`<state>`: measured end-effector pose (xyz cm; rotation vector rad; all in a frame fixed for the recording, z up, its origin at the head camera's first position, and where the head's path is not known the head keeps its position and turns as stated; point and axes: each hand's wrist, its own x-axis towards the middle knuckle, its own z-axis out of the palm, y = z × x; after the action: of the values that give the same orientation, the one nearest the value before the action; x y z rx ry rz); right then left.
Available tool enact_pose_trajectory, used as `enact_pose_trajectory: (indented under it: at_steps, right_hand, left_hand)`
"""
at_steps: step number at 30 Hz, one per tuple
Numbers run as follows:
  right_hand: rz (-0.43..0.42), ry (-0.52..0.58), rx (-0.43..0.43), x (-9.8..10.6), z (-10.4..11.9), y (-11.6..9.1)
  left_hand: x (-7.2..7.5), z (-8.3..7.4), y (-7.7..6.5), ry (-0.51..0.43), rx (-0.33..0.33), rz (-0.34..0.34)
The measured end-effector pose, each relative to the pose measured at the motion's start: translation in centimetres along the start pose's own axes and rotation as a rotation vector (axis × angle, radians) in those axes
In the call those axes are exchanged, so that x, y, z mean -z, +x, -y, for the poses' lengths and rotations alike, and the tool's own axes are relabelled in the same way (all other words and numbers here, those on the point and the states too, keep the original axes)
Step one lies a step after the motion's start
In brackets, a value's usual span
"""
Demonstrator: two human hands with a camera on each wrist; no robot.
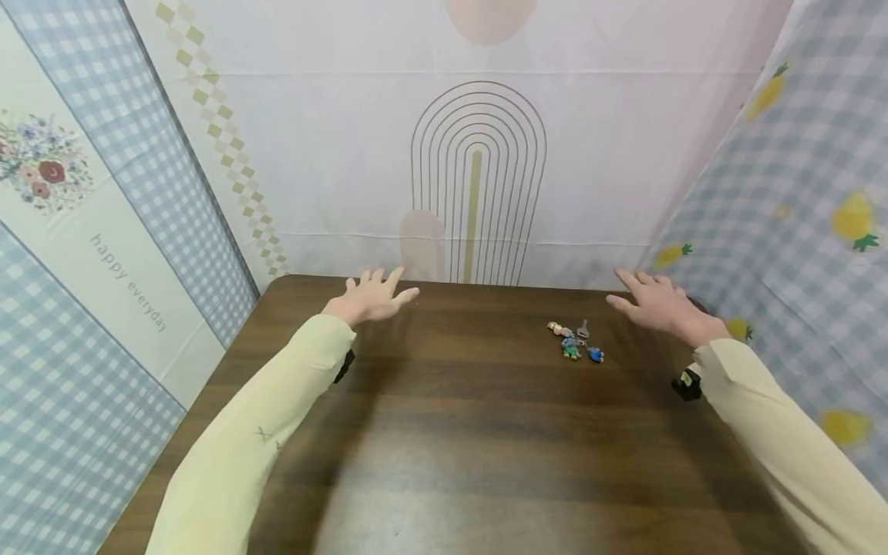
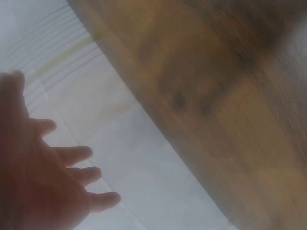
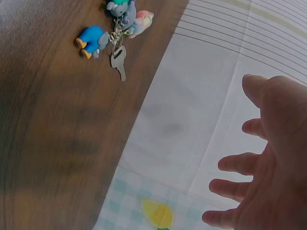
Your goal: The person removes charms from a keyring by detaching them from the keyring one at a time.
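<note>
Though well apart, both hands (image 1: 371,299) (image 1: 661,308) empty and wide-splayed, the right near the keychain (image 1: 570,347).

Stretches both arms (image 1: 243,447) forward, holding left hand (image 1: 371,298) at 9 o'clock and right hand (image 1: 655,302) at 3 o'clock in the head view, with fingers (image 3: 238,164) spread.

The words "happy everyday" (image 1: 128,283), in thin grey lowercase letters, slant down the white panel (image 1: 86,220) of the checked cloth (image 1: 111,92) at left. Small dark marks (image 1: 263,433) on the left sleeve (image 1: 225,462) resemble letters, one like an X, but stay unreadable.
</note>
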<state>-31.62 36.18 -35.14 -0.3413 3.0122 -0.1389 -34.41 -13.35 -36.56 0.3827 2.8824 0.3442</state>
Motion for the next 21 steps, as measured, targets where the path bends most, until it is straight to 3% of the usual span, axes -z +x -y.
enact_pose_trajectory:
  at_steps: [8, 21]
  right_hand:
    - [-0.048, 0.015, 0.038, -1.2, 0.1, 0.2]
    - [-0.057, 0.082, 0.094, -3.1, 0.7, 0.7]
  left_hand:
    - [-0.9, -1.2, 0.7, -0.026, -0.029, -0.04]
    - [-2.6, -3.8, 1.4, -0.069, -0.096, -0.074]
